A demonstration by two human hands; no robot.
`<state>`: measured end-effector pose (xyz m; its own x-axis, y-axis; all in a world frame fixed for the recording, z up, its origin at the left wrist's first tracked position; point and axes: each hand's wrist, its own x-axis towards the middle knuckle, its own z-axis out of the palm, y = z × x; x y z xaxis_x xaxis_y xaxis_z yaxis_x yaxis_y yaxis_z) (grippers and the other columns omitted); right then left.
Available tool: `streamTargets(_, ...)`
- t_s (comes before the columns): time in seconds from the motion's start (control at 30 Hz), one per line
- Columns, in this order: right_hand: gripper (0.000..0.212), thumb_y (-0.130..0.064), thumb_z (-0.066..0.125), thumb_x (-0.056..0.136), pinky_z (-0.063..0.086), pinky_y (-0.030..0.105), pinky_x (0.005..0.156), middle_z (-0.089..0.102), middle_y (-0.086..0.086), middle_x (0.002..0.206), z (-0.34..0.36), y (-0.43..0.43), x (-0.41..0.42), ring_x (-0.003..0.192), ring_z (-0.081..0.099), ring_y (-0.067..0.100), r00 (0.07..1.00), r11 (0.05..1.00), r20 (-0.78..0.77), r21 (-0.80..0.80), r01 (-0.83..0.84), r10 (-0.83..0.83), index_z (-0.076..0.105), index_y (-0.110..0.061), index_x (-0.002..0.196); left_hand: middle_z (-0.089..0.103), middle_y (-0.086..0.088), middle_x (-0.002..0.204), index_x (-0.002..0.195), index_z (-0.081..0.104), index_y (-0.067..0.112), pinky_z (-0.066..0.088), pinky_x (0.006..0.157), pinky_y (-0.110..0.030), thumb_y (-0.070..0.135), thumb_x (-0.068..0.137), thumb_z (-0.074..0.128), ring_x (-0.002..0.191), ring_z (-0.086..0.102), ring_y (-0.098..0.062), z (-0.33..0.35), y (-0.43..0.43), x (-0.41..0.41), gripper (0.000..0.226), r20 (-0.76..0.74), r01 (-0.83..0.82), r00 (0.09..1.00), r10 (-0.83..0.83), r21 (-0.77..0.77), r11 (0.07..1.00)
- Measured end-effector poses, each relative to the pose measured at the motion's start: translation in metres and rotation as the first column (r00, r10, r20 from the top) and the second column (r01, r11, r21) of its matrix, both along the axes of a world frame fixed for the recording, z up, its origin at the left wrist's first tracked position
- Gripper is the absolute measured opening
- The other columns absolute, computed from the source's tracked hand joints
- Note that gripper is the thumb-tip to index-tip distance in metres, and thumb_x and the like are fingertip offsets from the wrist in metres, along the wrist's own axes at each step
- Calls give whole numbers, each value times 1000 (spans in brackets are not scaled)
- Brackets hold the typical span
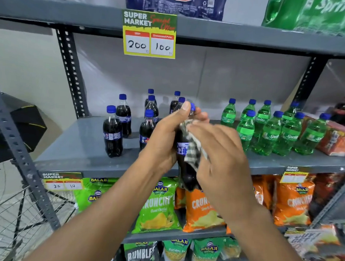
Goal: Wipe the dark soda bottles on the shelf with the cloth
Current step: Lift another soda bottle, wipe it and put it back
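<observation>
My left hand grips a dark soda bottle with a blue cap, held upright in front of the grey shelf. My right hand presses a checked cloth against the bottle's right side, over its label. Several more dark soda bottles with blue caps stand on the shelf's left half, behind my hands. Part of the held bottle's neck is hidden by my fingers.
Green Sprite bottles stand on the shelf's right half, beside an orange pack. Snack bags fill the lower shelves. A price sign hangs from the upper shelf. A wire basket sits at lower left.
</observation>
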<state>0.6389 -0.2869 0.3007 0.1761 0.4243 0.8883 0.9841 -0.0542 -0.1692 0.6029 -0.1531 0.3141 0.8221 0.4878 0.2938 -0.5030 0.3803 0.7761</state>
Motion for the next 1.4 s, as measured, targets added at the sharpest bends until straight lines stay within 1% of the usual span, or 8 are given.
streamTargets(0.27, 62, 23, 57, 78, 40, 17, 105, 60, -7, 127, -24, -16, -4, 119, 58, 15, 968, 995, -235, -20, -94, 87, 64, -14, 128, 76, -14, 97, 98, 69, 4, 56, 89, -38, 36, 89, 62, 97, 73, -25, 2, 5, -13, 35, 49, -23, 998, 28, -88, 996)
streamTargets(0.47, 52, 19, 53, 77, 44, 35, 105, 68, 3, 122, -52, -22, -31, 113, 56, 27, 993, 986, 90, -157, -57, 71, 70, -5, 120, 76, -12, 98, 102, 65, 4, 53, 99, -37, 32, 96, 55, 97, 72, -22, 7, 10, -19, 30, 26, -67, 997, 66, 51, 996)
streamTargets(0.6, 50, 8, 40, 83, 48, 40, 100, 69, 6, 122, -13, -8, -25, 109, 57, 32, 992, 996, 120, -75, 55, -46, 68, -4, 123, 75, -12, 104, 101, 67, 7, 53, 96, -36, 33, 92, 58, 104, 71, -22, 5, 4, -16, 29, -7, -7, 1000, 8, 55, 998)
streamTargets(0.7, 50, 3, 37, 80, 51, 44, 94, 71, 7, 117, 15, 1, -22, 102, 57, 33, 987, 990, 103, -49, 129, -123, 70, -4, 116, 74, -9, 99, 93, 72, 10, 54, 90, -33, 35, 93, 59, 93, 70, -21, 1, -2, -17, 28, -39, 84, 996, -83, 32, 996)
streamTargets(1.0, 44, -5, 39, 86, 53, 44, 89, 69, 2, 117, -34, -25, -40, 109, 57, 30, 938, 902, 347, -406, 150, 0, 69, -7, 118, 78, -14, 96, 97, 68, 3, 57, 93, -37, 31, 84, 61, 95, 74, -23, -10, 9, -26, 32, 6, -2, 1000, 2, -15, 1000)
streamTargets(1.13, 39, -7, 39, 93, 53, 42, 89, 69, 2, 116, -45, -25, -39, 107, 58, 30, 927, 916, 373, -381, 126, 27, 70, -8, 117, 78, -13, 92, 96, 68, 3, 58, 87, -37, 31, 84, 60, 90, 75, -24, -10, 11, -26, 31, -18, 11, 1000, -12, -30, 999)
streamTargets(1.23, 47, -3, 27, 101, 52, 42, 91, 71, 4, 115, -30, -14, -32, 105, 59, 30, 948, 958, 318, -268, 101, -11, 71, -5, 116, 78, -12, 91, 94, 68, 3, 59, 84, -37, 33, 84, 60, 91, 74, -24, -10, 10, -22, 32, -55, 29, 998, -31, -47, 998)
streamTargets(1.4, 39, -1, 43, 88, 51, 43, 91, 70, 5, 117, -11, 7, -20, 104, 59, 32, 981, 977, 187, -193, 92, -55, 70, -3, 116, 77, -12, 99, 95, 70, 5, 58, 83, -36, 36, 85, 63, 92, 73, -23, -21, 8, -17, 33, -111, 77, 990, -85, -72, 994)
